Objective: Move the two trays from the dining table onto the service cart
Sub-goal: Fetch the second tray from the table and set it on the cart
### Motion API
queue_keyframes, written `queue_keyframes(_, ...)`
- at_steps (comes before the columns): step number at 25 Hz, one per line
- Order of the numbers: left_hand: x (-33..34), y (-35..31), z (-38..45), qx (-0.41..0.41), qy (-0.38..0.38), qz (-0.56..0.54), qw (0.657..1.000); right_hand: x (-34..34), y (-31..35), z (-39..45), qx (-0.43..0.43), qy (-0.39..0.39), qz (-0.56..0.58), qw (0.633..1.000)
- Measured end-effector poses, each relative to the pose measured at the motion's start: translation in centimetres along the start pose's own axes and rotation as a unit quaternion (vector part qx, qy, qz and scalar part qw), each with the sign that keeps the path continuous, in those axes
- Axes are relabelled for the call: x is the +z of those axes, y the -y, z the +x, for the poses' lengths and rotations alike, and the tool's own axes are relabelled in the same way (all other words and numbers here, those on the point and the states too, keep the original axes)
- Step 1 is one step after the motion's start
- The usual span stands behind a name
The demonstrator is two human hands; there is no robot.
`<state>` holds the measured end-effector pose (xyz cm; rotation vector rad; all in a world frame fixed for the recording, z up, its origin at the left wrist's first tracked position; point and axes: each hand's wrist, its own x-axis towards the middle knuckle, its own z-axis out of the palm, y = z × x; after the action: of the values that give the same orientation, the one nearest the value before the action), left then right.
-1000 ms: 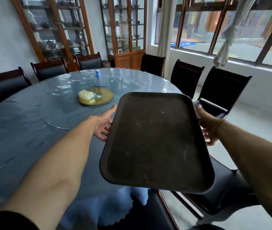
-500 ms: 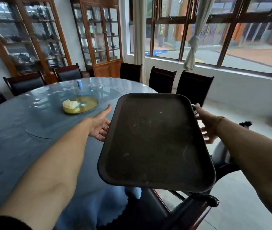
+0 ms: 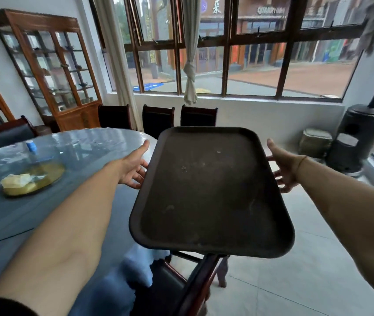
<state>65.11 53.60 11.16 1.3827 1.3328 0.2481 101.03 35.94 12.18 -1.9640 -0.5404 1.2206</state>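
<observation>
Carrying step in hand: dark tray (image 3: 211, 192) held clear of the dining table (image 3: 72, 160), left hand (image 3: 133, 169) and right hand (image 3: 283, 168) gripping opposite edges, fingers beneath; service cart unseen, to be located next.

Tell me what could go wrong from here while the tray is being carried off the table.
1. The tray is held only at its far corners by the left hand and right hand, with open fingers, so its near end could dip or slip.
2. A chair back sits right under the tray's near edge and could catch it or the legs.
3. No service cart is in view yet, so the carry continues partly blind.
</observation>
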Motion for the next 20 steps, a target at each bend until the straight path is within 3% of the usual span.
queue_keyframes(10,22.3,-9.3,-2.5,0.091,0.089,0.076,0.989,-21.6,-10.9,-8.0,0.003,-0.126,0.086,0.988)
queue_keyframes(20,46.8,-15.1,-8.5,0.179,0.217,0.154,0.947,-37.9,-26.7,-21.9,0.041,-0.274,0.183,0.943)
